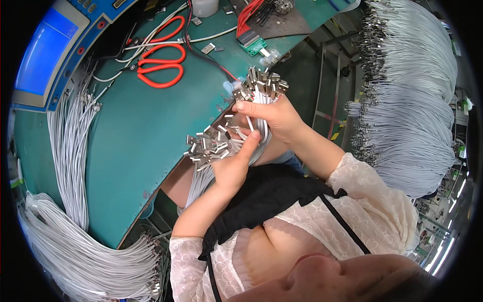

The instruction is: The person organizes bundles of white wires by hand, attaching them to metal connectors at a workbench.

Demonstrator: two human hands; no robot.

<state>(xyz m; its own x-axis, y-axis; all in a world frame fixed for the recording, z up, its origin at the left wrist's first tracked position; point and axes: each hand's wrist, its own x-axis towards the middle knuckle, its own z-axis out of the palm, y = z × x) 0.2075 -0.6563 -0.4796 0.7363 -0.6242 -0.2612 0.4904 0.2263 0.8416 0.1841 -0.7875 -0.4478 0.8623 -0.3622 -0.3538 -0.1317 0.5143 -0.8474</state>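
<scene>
My left hand (232,168) is closed round a bundle of white USB cables (207,146), whose bare metal plugs fan out past the fingers. A second bundle of white USB cables (259,86) is gripped in my right hand (282,118), with its plugs pointing up and away from me. The two hands are close together at the table's near edge, and my left thumb reaches toward the cables under the right hand. Below the hands, the grey-white cords hang toward my lap. Some of my fingers are hidden behind the bundles.
On the green table (131,131) lie red-handled scissors (162,70), a green circuit board (254,46) with red wires and loose cables (70,156). A blue-screened device (48,50) stands far left. Large cable bundles are at lower left (90,251) and on a rack at right (412,100).
</scene>
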